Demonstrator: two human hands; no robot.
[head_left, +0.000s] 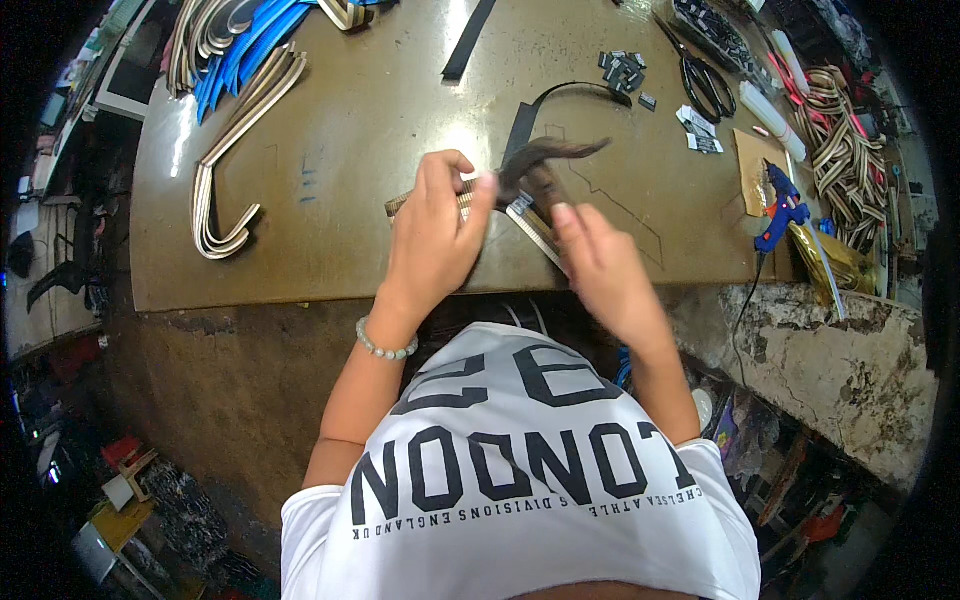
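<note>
Hammer (543,183) and straps come together close to the middle of the table's (330,265) near edge, as the head view shows. The person's right hand (605,262) has its grip closed around the hammer's handle, the dark head lying just beside a small metal clip (521,203) at the end of a pale strap (537,238), which slants toward the near edge. The left hand (432,235) curls over a ribbed strap (397,206), its grip apparently pinching it between thumb and fingers; whether both straps are one piece cannot be told, since the hand hides much of the run.

The left thumb sits right by the hammer head, so a glancing blow or a twist of the right wrist could catch it. A loose pinch could let the strap slide, leaving the clip crooked or dented. Hard knocks might also jolt the pile of small dark clips (622,72) toward the far edge and scatter it. Near the right edge, the blue glue gun (782,210) trails its cord (745,318) over the near right corner; a snag there might drag it off. The scissors (703,88), between that gun and the far edge, lie well apart from both hands.
</note>
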